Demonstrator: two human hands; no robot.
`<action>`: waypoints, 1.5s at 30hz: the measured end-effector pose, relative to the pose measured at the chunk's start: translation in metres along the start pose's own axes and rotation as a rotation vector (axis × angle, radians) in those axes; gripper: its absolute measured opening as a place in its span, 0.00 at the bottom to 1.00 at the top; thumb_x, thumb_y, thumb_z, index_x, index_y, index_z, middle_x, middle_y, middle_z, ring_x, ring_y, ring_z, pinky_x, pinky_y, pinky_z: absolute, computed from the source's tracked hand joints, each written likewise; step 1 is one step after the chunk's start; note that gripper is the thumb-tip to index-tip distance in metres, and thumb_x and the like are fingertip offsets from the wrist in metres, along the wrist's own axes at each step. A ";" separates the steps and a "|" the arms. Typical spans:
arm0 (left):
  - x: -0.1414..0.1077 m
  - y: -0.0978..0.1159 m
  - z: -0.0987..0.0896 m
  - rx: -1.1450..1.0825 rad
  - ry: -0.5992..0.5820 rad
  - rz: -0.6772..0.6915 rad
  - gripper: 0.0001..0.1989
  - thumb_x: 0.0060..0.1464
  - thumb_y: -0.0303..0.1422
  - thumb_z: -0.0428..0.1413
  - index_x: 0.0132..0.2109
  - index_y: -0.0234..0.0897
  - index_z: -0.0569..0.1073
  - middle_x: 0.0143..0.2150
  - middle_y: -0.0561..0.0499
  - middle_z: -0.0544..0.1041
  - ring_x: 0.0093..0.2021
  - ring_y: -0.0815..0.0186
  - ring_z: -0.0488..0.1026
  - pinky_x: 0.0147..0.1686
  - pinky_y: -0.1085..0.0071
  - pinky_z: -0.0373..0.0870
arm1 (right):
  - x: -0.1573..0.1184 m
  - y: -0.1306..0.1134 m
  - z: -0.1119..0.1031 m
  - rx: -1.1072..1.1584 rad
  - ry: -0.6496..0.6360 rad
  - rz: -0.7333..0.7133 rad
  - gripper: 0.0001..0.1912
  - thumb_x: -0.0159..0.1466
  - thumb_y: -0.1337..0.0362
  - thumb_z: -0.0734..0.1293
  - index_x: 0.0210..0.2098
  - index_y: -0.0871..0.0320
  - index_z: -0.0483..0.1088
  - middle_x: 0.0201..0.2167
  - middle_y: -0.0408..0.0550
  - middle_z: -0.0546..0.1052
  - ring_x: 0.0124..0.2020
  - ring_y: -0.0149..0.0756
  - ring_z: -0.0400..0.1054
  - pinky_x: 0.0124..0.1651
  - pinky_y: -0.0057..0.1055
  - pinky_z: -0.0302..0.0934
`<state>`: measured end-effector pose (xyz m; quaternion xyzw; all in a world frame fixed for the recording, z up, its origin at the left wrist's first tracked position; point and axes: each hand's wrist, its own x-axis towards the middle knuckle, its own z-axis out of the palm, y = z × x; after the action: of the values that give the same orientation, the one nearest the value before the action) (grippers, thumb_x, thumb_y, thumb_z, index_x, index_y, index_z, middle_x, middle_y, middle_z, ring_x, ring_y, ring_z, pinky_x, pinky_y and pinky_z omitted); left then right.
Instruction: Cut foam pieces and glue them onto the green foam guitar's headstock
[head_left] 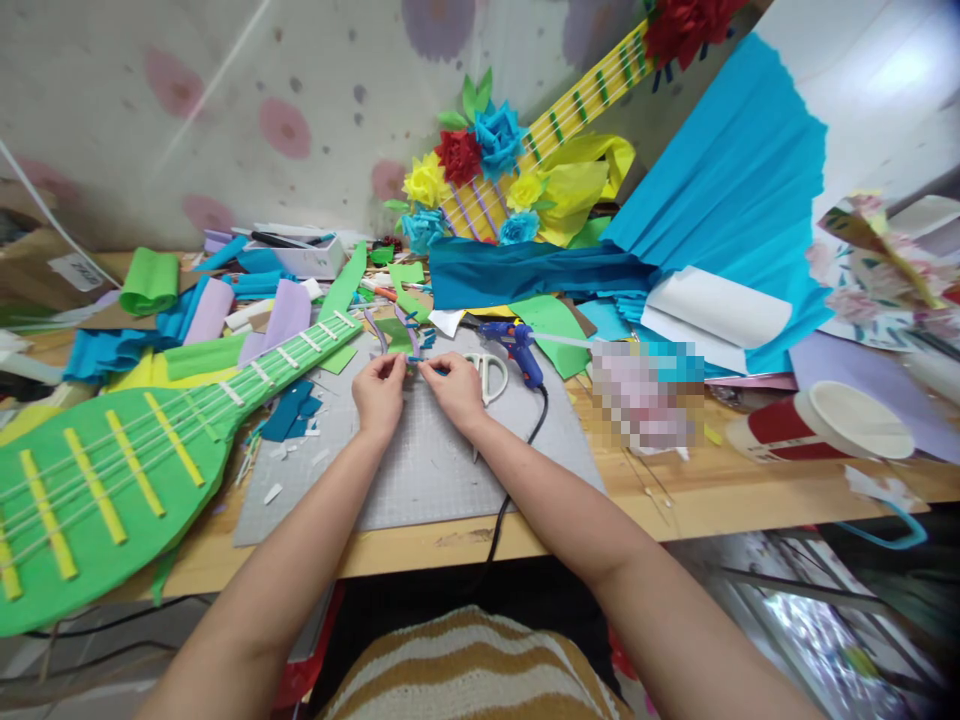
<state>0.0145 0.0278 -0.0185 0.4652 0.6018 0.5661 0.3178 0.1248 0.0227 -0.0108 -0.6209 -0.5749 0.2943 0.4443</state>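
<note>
Small blue strip pinched between two hands

A small, narrow blue strip (415, 359), apparently paper, is between the fingertips over the far part of a grey gridded cutting mat (420, 490). The left hand (379, 392) has thumb and forefinger drawn together at one end; the right hand (454, 388) pinches the other end, its remaining fingers curled. Neither hand is spread open. The fingertips hide much of the strip, so its full shape cannot be told.

It looks very light and fairly soft, likely to crease or tear under a hard pull rather than slip. A light fingertip grip at the two ends should suit it, since a fuller grasp would crush it.

Beside the right hand lie scissors with white handles (502, 382), partly under that hand. Just beyond is a blue hot glue gun (523, 352), its black cord (504, 512) running over the mat's near edge. Dark blue paper scraps (291, 412) lie to the left on the mat. Farther left, a green lute-shaped paper piece (161, 455) with yellow bars overlaps the wooden table (694, 500).
</note>
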 end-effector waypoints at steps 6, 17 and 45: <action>0.000 0.002 -0.001 -0.005 -0.002 -0.013 0.11 0.45 0.39 0.56 0.32 0.35 0.75 0.24 0.52 0.75 0.24 0.70 0.70 0.24 0.76 0.66 | 0.000 0.001 0.000 -0.041 -0.030 -0.015 0.10 0.55 0.59 0.63 0.25 0.56 0.73 0.28 0.43 0.74 0.30 0.30 0.65 0.34 0.26 0.57; -0.005 0.006 -0.001 -0.021 -0.053 -0.090 0.13 0.41 0.37 0.58 0.33 0.33 0.74 0.29 0.49 0.75 0.25 0.69 0.71 0.19 0.77 0.67 | 0.006 -0.003 -0.002 -0.019 -0.048 0.038 0.08 0.55 0.61 0.64 0.26 0.57 0.74 0.31 0.44 0.76 0.35 0.33 0.67 0.41 0.29 0.58; 0.000 0.016 -0.011 -0.516 0.001 -0.408 0.15 0.35 0.32 0.62 0.32 0.32 0.69 0.29 0.50 0.75 0.30 0.68 0.74 0.28 0.73 0.72 | 0.022 -0.036 -0.007 -0.237 -0.241 -0.210 0.06 0.53 0.66 0.63 0.25 0.57 0.72 0.25 0.41 0.75 0.27 0.29 0.65 0.32 0.24 0.55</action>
<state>0.0080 0.0224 -0.0016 0.2388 0.5196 0.6248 0.5317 0.1181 0.0402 0.0274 -0.5658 -0.7162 0.2485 0.3243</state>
